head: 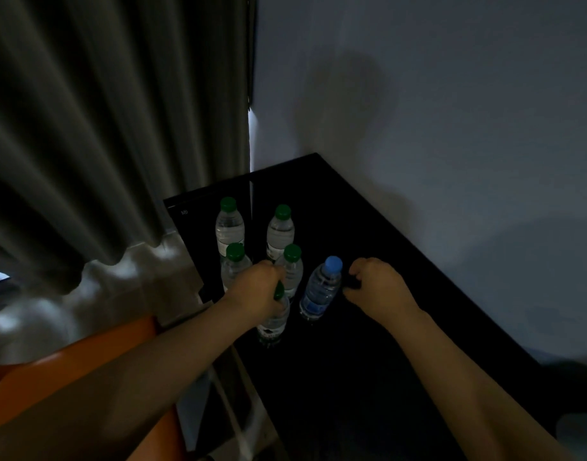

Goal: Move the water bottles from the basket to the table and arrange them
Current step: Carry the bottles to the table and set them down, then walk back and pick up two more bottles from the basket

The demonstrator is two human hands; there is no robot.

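From the head camera I look down into a dim corner of a room. A pale wall (418, 94) fills the right side and a grey pleated curtain (102, 128) hangs on the left. A glossy black counter (401, 277) sits in the corner between them.

I place everything from the blue-capped bottle (320, 289), which stands upright on the counter near its left part.

Just left of the blue-capped bottle, my left hand (255, 291) has its fingers wrapped round the neck of the gripped bottle (273, 322). A slice of its green cap shows under the fingers. Its base is on or very close to the counter; I cannot tell which.

Behind and left of the blue-capped bottle, four more green-capped bottles stand upright in a two-by-two block. The near-right bottle (292, 271) is just beside the landmark, partly behind my left hand. The near-left bottle (234, 271) stands beyond it. Further back are the far-right bottle (280, 232) and the far-left bottle (229, 227).

Just right of the blue-capped bottle, apart from it, my right hand (375, 281) hovers over the counter. Its fingers are curled into a loose fist, and I can make out nothing in their grip.

Well to the lower left of the blue-capped bottle, off the counter, an orange shape (69, 367) lies under my left forearm. It is too dark to identify.
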